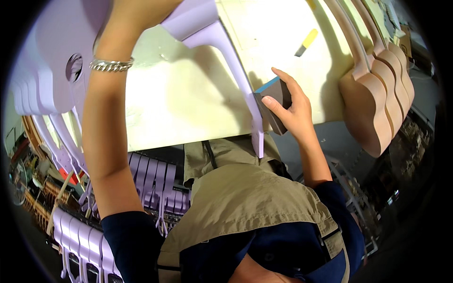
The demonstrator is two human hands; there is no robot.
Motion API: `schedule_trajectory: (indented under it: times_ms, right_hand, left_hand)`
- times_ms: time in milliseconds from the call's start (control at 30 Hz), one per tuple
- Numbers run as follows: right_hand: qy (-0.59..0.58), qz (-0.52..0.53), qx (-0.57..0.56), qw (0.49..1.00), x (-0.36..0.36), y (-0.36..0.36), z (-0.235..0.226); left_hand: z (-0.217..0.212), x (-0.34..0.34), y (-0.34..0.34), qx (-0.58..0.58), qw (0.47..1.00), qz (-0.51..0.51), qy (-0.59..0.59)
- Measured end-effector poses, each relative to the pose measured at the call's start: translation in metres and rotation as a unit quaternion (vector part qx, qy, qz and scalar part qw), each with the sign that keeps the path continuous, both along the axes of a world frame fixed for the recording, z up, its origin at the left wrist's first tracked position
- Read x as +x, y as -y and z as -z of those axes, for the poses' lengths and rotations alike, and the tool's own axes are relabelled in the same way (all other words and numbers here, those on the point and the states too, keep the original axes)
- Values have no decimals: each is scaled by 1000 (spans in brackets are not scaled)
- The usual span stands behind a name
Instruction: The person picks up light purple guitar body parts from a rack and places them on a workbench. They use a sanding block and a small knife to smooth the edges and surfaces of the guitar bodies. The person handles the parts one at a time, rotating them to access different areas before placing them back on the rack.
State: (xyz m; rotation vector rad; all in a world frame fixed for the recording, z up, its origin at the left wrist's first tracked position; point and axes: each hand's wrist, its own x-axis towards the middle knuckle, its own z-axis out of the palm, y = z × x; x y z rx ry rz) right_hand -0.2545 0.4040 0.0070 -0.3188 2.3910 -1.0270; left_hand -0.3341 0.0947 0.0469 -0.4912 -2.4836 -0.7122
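Note:
A lilac-painted small guitar (222, 52) lies across the pale workbench (179, 99), its neck pointing toward me past the bench's front edge. My right hand (295, 106) grips a dark sanding block with a blue top (276, 101) and presses it against the side of the neck. My left hand is up at the top edge, mostly out of view; its forearm with a silver bracelet (111, 64) reaches to the guitar's body, holding it there.
Several unpainted wooden guitars (377, 101) lean in a row at the bench's right end. Several lilac guitars (52, 80) stack at the left, more lilac necks (151, 184) in racks below. A yellow-handled tool (306, 41) lies on the bench.

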Motion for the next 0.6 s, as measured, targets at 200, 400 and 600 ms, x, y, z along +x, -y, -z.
schedule_trajectory:
  times_ms: [200,400,600]
  right_hand:
    - [-201,116,-10,973,-96,25,21]
    - [-148,82,396,902,-133,-3,29]
    - [-29,171,172,970,-133,-27,56]
  left_hand:
    - [-10,6,-1,20,999,-5,44]
    - [-28,17,-7,65,991,-44,108]
    - [-11,12,7,20,999,-11,42]
